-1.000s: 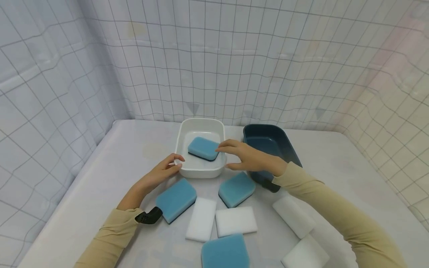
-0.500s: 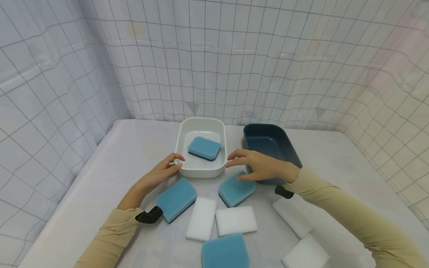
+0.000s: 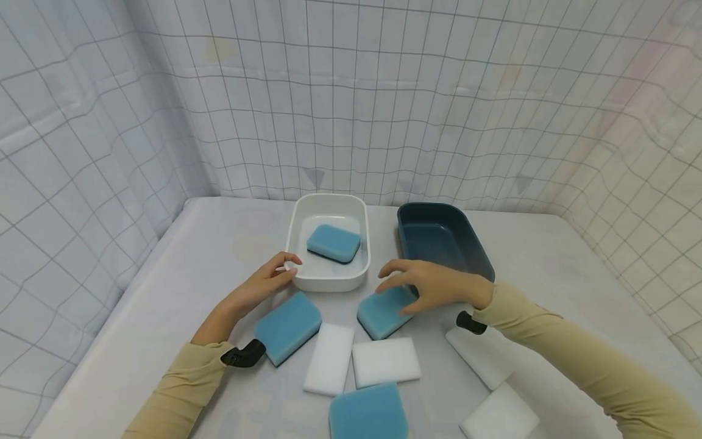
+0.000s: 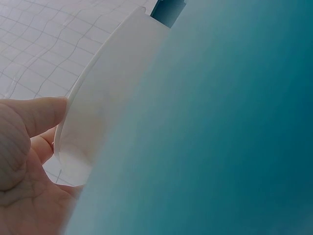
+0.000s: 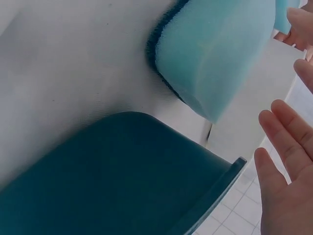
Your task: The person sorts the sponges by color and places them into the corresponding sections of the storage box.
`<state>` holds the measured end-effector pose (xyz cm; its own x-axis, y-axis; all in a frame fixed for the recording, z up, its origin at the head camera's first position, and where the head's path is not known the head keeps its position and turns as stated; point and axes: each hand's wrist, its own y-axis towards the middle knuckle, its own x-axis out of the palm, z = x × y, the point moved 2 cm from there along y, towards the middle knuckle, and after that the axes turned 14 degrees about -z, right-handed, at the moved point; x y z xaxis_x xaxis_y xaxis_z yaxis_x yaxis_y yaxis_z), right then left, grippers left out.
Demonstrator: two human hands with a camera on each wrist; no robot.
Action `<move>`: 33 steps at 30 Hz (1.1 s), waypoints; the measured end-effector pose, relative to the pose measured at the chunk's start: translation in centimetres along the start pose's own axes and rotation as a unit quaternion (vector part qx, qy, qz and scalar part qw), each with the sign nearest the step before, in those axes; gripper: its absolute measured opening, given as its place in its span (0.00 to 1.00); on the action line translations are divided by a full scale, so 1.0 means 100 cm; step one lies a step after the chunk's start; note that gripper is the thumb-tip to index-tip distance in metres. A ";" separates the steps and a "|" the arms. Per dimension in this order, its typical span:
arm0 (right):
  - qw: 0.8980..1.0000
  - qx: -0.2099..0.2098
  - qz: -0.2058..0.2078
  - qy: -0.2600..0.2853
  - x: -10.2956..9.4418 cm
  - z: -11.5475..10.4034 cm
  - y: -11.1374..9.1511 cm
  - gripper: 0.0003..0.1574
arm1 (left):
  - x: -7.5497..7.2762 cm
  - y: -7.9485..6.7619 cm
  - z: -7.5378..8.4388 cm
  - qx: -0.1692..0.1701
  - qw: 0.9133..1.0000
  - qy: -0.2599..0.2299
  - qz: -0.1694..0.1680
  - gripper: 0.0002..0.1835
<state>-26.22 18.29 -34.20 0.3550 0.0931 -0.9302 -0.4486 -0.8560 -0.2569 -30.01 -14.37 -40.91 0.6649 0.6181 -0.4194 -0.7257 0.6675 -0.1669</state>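
Note:
My left hand (image 3: 262, 285) pinches the near left rim of a white rectangular tub (image 3: 329, 284), the thumb inside its edge in the head view. A blue sponge (image 3: 333, 242) with a dark scouring side lies tilted in that tub. My right hand (image 3: 433, 284), fingers relaxed and spread, hovers over another blue sponge (image 3: 381, 312) just in front of the tubs; nothing is gripped. In the right wrist view this sponge (image 5: 215, 54) stands apart from the fingers (image 5: 286, 137). Behind the right hand is a dark blue tub (image 3: 439, 238) holding nothing visible.
More blue sponges lie near the left wrist (image 3: 287, 328) and at the front edge (image 3: 368, 414). White foam blocks lie at centre (image 3: 329, 360), beside it (image 3: 386, 361), and at right (image 3: 501, 414). A grid-patterned curtain (image 3: 351, 110) encloses the table.
My right hand has drawn back from the sponge in the white tub, moving right and toward me, and is now over the sponge in front. The left hand stays at the rim.

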 end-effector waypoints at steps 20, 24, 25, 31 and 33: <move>0.990 0.004 -0.029 -0.140 0.015 0.006 0.005 0.35 | 0.001 0.000 0.000 -0.003 1.000 -0.001 0.001 0.19; 0.989 0.005 -0.033 -0.146 0.015 0.005 0.006 0.35 | 0.000 0.000 0.001 0.000 1.000 0.000 0.001 0.20; 0.988 0.006 -0.035 -0.149 0.015 0.005 0.006 0.36 | 0.000 0.000 0.001 0.000 1.000 -0.001 0.001 0.20; 0.985 0.008 -0.038 -0.166 0.017 0.006 0.007 0.36 | 0.000 0.000 0.000 0.000 1.000 -0.005 -0.001 0.20; 0.985 0.008 -0.037 -0.168 0.018 0.007 0.007 0.35 | 0.000 0.000 0.000 0.001 1.000 -0.004 -0.001 0.20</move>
<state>-26.43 18.21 -36.21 0.0972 0.3193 -0.9427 -0.4455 -0.8330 -0.3281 -30.01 -14.35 -40.91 0.6680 0.6195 -0.4122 -0.7236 0.6701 -0.1655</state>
